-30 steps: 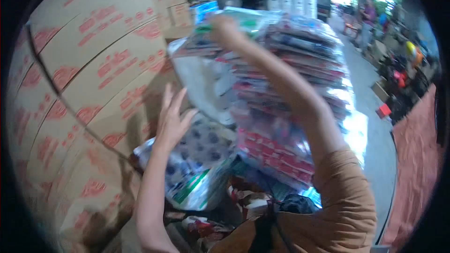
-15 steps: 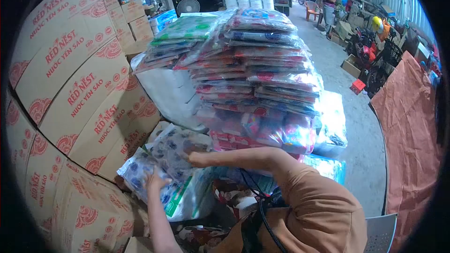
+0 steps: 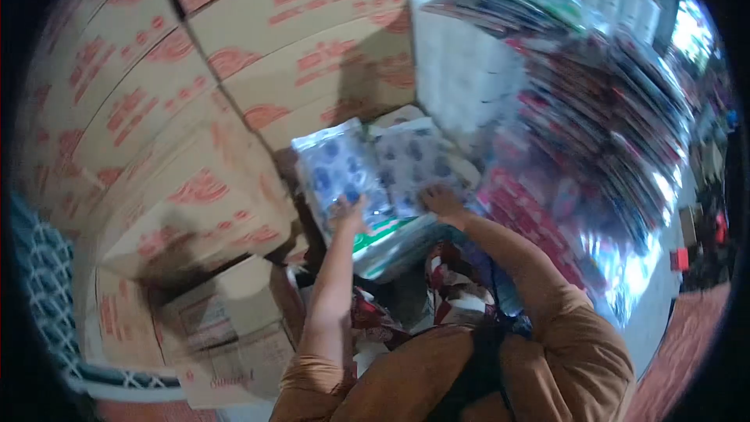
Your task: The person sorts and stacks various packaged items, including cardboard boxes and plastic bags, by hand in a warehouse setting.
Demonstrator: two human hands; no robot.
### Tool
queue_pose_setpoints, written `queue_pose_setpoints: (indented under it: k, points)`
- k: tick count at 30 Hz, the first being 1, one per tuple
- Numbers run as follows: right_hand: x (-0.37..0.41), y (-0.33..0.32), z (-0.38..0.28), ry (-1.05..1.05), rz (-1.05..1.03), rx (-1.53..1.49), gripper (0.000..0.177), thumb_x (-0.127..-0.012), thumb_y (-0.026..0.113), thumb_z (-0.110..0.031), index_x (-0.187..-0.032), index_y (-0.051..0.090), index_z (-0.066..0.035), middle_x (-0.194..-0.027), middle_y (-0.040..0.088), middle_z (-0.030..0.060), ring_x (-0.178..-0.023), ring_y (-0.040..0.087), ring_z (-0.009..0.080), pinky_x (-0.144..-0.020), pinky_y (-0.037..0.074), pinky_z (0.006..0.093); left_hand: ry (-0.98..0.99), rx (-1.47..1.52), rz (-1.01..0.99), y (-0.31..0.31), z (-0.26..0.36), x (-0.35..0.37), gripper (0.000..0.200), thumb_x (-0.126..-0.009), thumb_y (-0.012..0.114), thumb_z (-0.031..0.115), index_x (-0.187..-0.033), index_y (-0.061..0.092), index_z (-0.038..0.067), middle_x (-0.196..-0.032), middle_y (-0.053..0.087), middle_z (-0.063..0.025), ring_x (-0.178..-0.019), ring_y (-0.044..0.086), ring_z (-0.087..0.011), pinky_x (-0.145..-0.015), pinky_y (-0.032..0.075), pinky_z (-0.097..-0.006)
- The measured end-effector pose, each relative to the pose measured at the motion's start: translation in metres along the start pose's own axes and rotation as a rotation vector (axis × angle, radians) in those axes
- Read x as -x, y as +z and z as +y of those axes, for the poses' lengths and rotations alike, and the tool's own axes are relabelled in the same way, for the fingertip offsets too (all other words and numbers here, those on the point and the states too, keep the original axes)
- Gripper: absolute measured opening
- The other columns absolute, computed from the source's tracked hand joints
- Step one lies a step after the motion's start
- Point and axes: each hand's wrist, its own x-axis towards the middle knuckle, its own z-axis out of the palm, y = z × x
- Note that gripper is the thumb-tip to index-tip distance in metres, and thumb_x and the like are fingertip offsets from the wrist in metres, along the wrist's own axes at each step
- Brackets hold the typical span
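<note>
Gripping blue-patterned packet (image 3: 337,166) from below, left hand (image 3: 349,215) clamped; right hand (image 3: 444,203) touching neighbouring packet (image 3: 412,158), lower edge, grip unclear.

The shiny plastic pack (image 3: 340,170) is light blue with dark blue blobs, and the soft plastic pack (image 3: 414,158) is white with dark blue spots. The big brown cardboard boxes (image 3: 234,109) have red letters and red swirls. The tall pile of flat shiny packs (image 3: 601,117) is red, pink and green, and the cloth sleeve (image 3: 582,352) is orange-brown.

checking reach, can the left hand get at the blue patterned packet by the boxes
Likely yes: the left hand seems to touch the blue patterned packet at its lower edge, nothing between them.
</note>
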Motion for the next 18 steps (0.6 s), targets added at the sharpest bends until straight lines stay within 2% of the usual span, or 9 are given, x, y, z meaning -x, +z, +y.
queue_pose_setpoints:
  k: [2,4,10,11,13,14,16,17,18]
  points:
    - [0.001,0.03,0.015,-0.079,0.043,-0.232,0.033,-0.067,0.056,-0.019,-0.098,0.052,-0.008,-0.094,0.053,0.014,-0.091,0.051,0.031,-0.073,0.041,0.0426,-0.056,0.081,0.082,0.033,-0.002,-0.029,0.098,-0.05,0.078,0.027,-0.128,0.019,0.037,-0.137,0.012,-0.0145,-0.123,0.016,-0.0408,-0.091,0.028,-0.0559]
    - [-0.017,-0.022,0.011,0.039,-0.327,-0.47,0.023,-0.073,0.05,-0.013,-0.094,0.057,-0.007,-0.09,0.056,0.0165,-0.089,0.053,0.0306,-0.075,0.04,0.0411,-0.158,0.151,0.184,0.051,-0.039,-0.035,0.096,-0.051,0.078,0.026,-0.128,0.021,0.036,-0.138,0.011,-0.0145,-0.123,0.016,-0.0411,-0.09,0.028,-0.0565]
    - [-0.029,-0.078,0.03,0.191,-0.033,-0.472,0.028,-0.068,0.048,-0.004,-0.094,0.057,-0.007,-0.085,0.059,0.0159,-0.081,0.057,0.0318,-0.068,0.045,0.039,-0.006,-0.002,-0.046,-0.007,0.002,0.006,0.1,-0.048,0.078,0.032,-0.13,0.02,0.031,-0.138,0.009,-0.018,-0.123,0.014,-0.0436,-0.096,0.023,-0.0511]
    - [-0.041,-0.082,0.031,0.481,-0.196,-0.823,0.026,-0.068,0.048,-0.005,-0.093,0.057,-0.006,-0.086,0.058,0.0176,-0.076,0.057,0.0331,-0.065,0.045,0.0401,0.055,-0.017,-0.078,-0.005,-0.004,-0.001,0.102,-0.049,0.077,0.035,-0.132,0.018,0.027,-0.137,0.011,-0.0196,-0.123,0.014,-0.0421,-0.098,0.021,-0.0473]
    - [-0.05,-0.089,0.047,0.544,-0.292,-0.746,0.021,-0.068,0.049,-0.007,-0.088,0.055,-0.005,-0.083,0.058,0.0192,-0.069,0.057,0.0341,-0.059,0.046,0.0414,0.255,-0.027,-0.155,-0.01,-0.012,-0.025,0.105,-0.051,0.075,0.041,-0.134,0.016,0.018,-0.135,0.018,-0.0227,-0.124,0.018,-0.038,-0.1,0.021,-0.0411]
    - [-0.05,-0.087,0.06,0.298,-0.291,-0.323,0.018,-0.068,0.05,-0.007,-0.085,0.055,-0.005,-0.079,0.058,0.0191,-0.066,0.058,0.0337,-0.057,0.046,0.0417,0.352,0.202,-0.08,-0.017,-0.012,-0.03,0.104,-0.051,0.075,0.042,-0.132,0.018,0.012,-0.126,0.03,-0.0234,-0.119,0.028,-0.0357,-0.095,0.029,-0.0401]
    - [-0.061,-0.147,0.059,0.335,-0.129,-0.338,0.018,-0.067,0.051,-0.007,-0.085,0.055,-0.005,-0.077,0.057,0.0193,-0.068,0.058,0.0336,-0.059,0.046,0.0416,0.317,0.527,0.033,-0.066,0.004,-0.01,0.101,-0.057,0.07,0.05,-0.128,0.021,-0.001,-0.109,0.049,-0.0213,-0.1,0.048,-0.0292,-0.076,0.044,-0.0379]
    - [-0.07,-0.179,0.05,0.327,0.004,-0.371,0.018,-0.067,0.051,-0.006,-0.084,0.055,-0.005,-0.075,0.057,0.0195,-0.069,0.057,0.0335,-0.06,0.046,0.0415,0.304,0.523,0.056,-0.092,0.016,0.002,0.101,-0.057,0.07,0.05,-0.128,0.021,-0.001,-0.109,0.049,-0.0213,-0.1,0.048,-0.0292,-0.076,0.044,-0.0379]
    - [-0.079,-0.198,0.052,0.315,0.018,-0.371,0.018,-0.067,0.051,-0.006,-0.084,0.055,-0.005,-0.075,0.057,0.0195,-0.069,0.057,0.0335,-0.06,0.046,0.0415,0.221,0.912,-0.033,-0.115,0.031,0.007,0.097,-0.059,0.066,0.054,-0.127,0.024,0.0,-0.105,0.05,-0.0191,-0.093,0.05,-0.0258,-0.07,0.045,-0.0361]
